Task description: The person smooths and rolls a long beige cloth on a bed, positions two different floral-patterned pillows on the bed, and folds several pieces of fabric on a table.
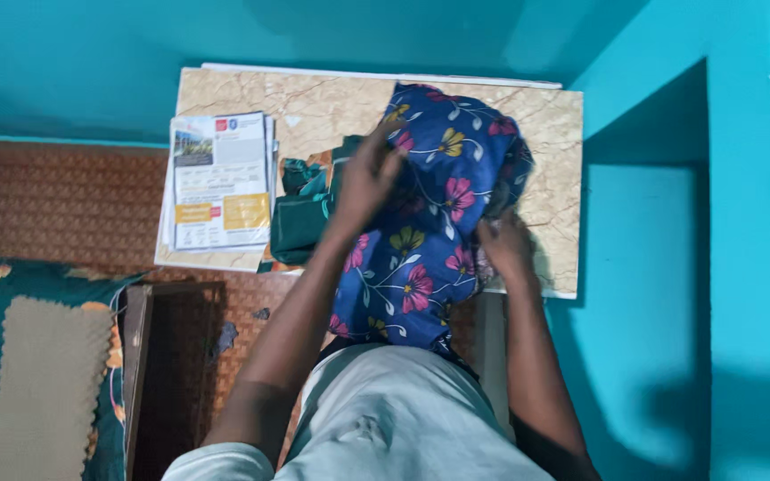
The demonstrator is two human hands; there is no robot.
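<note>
Both hands hold the blue floral cloth [430,205] on the bench [314,107]: left hand [367,178] pinches its upper-left fold, right hand [505,245] grips its right edge; cloth's long axis runs toward the person

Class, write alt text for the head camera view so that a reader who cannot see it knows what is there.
Seen from above, a person's left hand and right hand press on a dark blue floral cloth on a marble-patterned board. Beside it lie folded green fabric and a stack of printed leaflets, against teal walls.
</note>
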